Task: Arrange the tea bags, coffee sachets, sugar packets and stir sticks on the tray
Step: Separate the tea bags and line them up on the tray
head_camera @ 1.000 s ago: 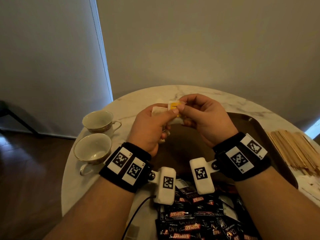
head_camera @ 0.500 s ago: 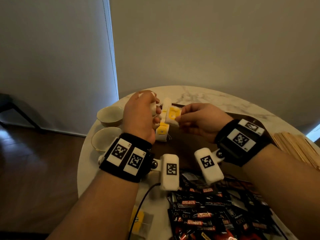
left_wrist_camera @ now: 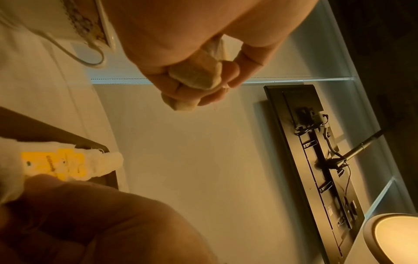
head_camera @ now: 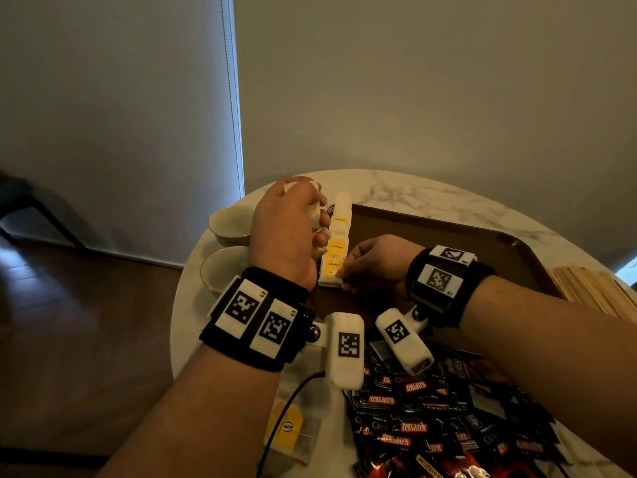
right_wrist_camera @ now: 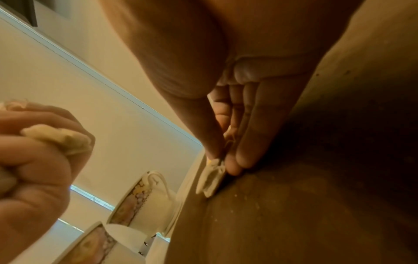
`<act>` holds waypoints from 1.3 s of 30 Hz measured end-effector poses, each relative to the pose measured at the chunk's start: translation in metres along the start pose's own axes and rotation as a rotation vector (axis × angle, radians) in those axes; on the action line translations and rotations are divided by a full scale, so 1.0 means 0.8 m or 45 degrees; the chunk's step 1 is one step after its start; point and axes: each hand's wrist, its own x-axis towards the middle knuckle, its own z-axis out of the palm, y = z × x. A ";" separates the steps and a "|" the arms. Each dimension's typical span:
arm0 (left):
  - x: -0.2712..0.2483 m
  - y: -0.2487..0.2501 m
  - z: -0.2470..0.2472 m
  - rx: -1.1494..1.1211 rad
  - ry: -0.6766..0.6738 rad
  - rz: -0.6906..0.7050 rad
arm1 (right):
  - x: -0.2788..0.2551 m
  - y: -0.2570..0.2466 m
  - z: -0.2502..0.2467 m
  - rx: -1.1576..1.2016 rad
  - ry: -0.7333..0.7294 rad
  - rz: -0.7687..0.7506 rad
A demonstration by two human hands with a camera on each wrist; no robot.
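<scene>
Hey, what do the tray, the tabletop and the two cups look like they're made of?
Tray: dark brown with a raised rim and a dull sheen, probably plastic or lacquered wood; the look leaves it open.
Tabletop: white with grey veining, polished, so marble or a marble-look surface.
Cups: glossy white with a floral band and looped handles, seemingly glazed porcelain.

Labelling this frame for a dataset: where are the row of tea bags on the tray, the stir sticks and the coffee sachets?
row of tea bags (head_camera: pixel 336 248), head view, yellow tag mid-row.
stir sticks (head_camera: pixel 593 288), head view, middle of the pile.
coffee sachets (head_camera: pixel 413 426), head view, red-lettered black packet.
</scene>
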 end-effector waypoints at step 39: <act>0.023 -0.058 0.044 0.268 -0.303 -0.180 | -0.046 0.025 -0.051 0.707 0.323 -0.581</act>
